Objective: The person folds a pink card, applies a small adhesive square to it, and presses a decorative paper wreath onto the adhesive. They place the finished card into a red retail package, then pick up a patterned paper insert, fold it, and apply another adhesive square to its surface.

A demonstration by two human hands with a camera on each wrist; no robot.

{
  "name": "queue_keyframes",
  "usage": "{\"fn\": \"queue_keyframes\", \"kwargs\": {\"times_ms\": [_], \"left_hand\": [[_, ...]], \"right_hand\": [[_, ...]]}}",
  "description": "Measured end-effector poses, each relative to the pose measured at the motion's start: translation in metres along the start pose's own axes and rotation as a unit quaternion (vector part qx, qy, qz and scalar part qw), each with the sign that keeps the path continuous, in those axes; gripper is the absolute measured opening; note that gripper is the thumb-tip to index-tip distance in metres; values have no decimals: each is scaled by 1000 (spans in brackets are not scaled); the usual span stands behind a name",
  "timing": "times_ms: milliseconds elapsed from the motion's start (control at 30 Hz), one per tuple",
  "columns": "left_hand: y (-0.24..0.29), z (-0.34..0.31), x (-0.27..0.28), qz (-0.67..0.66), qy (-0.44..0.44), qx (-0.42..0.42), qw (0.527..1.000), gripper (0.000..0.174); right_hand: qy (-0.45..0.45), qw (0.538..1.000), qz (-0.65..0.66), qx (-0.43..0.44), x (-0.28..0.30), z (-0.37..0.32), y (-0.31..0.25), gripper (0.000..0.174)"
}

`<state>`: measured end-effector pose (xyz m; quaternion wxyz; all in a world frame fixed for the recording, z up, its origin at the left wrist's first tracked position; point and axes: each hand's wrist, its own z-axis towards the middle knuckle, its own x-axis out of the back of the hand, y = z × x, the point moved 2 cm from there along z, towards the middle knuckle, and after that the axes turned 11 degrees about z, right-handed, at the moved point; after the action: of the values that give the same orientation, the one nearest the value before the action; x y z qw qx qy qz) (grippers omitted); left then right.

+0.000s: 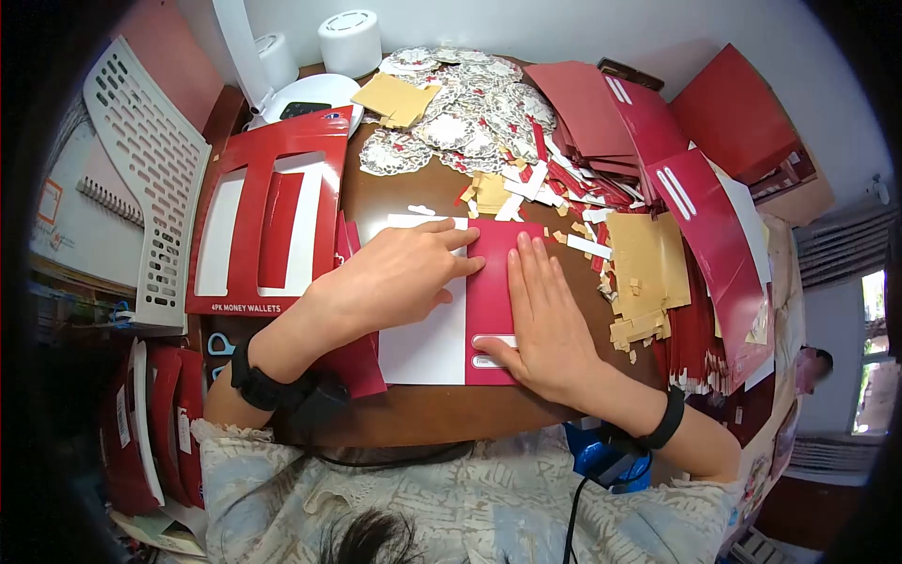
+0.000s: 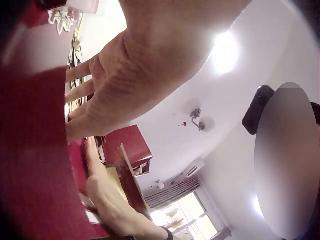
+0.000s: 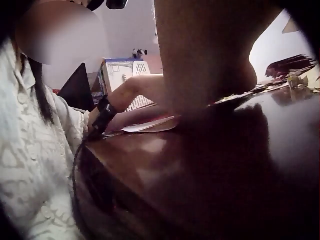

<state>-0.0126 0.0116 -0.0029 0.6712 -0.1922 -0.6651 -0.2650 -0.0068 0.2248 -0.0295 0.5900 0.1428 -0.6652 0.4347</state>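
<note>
A sheet with a white panel (image 1: 423,338) and a crimson panel (image 1: 490,291) lies in front of the person. The right hand (image 1: 554,324) presses flat along the right side of the crimson panel, its thumb across two white-outlined slots (image 1: 482,361). Reaching in from the left, the left hand (image 1: 399,273) crosses the white panel. Its fingertips touch the crimson panel near the line where the two colours meet. In the left wrist view the left hand (image 2: 135,75) has its fingers stretched out beside the right hand (image 2: 107,190). Another crimson sheet (image 1: 362,371) lies under the left forearm.
Left stands a red "4PK MONEY WALLETS" packet (image 1: 246,301) beside a white perforated rack (image 1: 164,226). Patterned round cutouts (image 1: 460,108) cover the back. Paper scraps (image 1: 536,183), tan pieces (image 1: 648,258) and stacked crimson wallets (image 1: 709,254) crowd the right. Blue-handled scissors (image 1: 221,345) lie at left.
</note>
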Motion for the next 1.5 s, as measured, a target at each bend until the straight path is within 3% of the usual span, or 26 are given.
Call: {"fn": "queue_keyframes", "kwargs": {"times_ms": [467, 700, 800, 867, 933, 1000, 1033, 1267, 1333, 1367, 1467, 1500], "left_hand": [[2, 1, 3, -8, -20, 6, 1000, 47], [1, 0, 9, 8, 1, -7, 1000, 47], [-8, 2, 18, -69, -31, 30, 997, 46], [-23, 0, 25, -50, 54, 86, 994, 44], [-27, -1, 33, -42, 48, 128, 990, 41], [-38, -2, 28, -42, -37, 206, 977, 38], [-41, -3, 23, -31, 11, 185, 982, 34], [-49, 0, 20, -123, 16, 178, 976, 27], [-52, 2, 25, -158, -66, 209, 963, 23], [-51, 2, 28, -158, -66, 208, 963, 23], [-46, 0, 38, -246, -89, 252, 932, 26], [-40, -1, 45, -337, -103, 282, 892, 31]], "right_hand": [[-6, 1000, -12, 9, 10, -7, -11, 92], [-77, 995, -14, 58, 9, -31, -28, 74], [-82, 995, -6, 57, 9, -33, -26, 71], [-79, 995, 1, 57, 11, -33, -26, 71], [-82, 995, 1, 55, 13, -34, -26, 71], [-81, 995, 8, 55, 13, -34, -27, 70], [-80, 995, 14, 54, 14, -35, -26, 70], [-80, 995, 14, 59, 11, -38, -24, 70], [-90, 994, 9, 64, 11, -38, -24, 71], [-89, 994, 9, 64, 12, -38, -24, 71], [-93, 993, 26, 63, 14, -39, -25, 73], [-86, 994, 32, 63, 14, -40, -24, 74]]}}
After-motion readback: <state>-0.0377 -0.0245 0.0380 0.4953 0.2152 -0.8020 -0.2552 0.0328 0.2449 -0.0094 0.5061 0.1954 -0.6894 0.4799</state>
